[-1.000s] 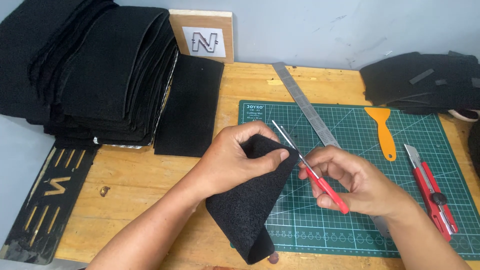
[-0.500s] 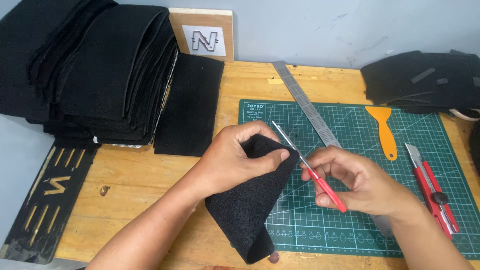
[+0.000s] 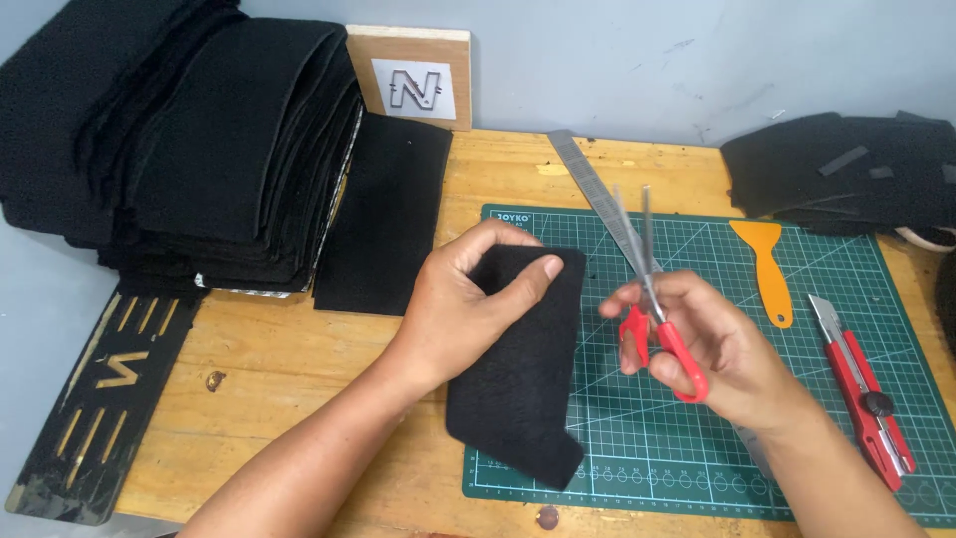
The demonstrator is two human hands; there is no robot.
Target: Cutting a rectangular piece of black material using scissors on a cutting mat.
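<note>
Felt piece: a black felt piece [image 3: 523, 369] sits at the near left edge of the green cutting mat [image 3: 797, 418], its lower end hanging over onto the wooden table [image 3: 299, 399], upper end lifted in the hand.
Left hand: the left hand [image 3: 468, 309] grips the top of the felt, thumb laid flat across the front face and fingers curled round behind, pinching it so the edge stands up towards the blades.
Right hand: the right hand [image 3: 697, 344] has its fingers threaded through the red loops of the scissors [image 3: 652, 309] and closed round them; it sits just right of the felt, not touching it.
Scissors: blades point away to the far side and stand a little apart, blurred, clear of the felt.
On the mat: an orange scraper [image 3: 765, 264] and a red utility knife [image 3: 861, 389] lie to the right, within easy reach; a steel ruler [image 3: 593, 194] slants across the far edge.
Far left: a tall stack of black felt [image 3: 199, 139] with a flat black sheet [image 3: 383, 214] beside it, looks like the stock pile.
Against the wall: a small wooden board with a letter shape [image 3: 413, 80].
Near left: a dark slotted template [image 3: 95, 399] rests on the table's edge.
Far right: a heap of black offcuts [image 3: 846, 169], kept off the cutting area.
</note>
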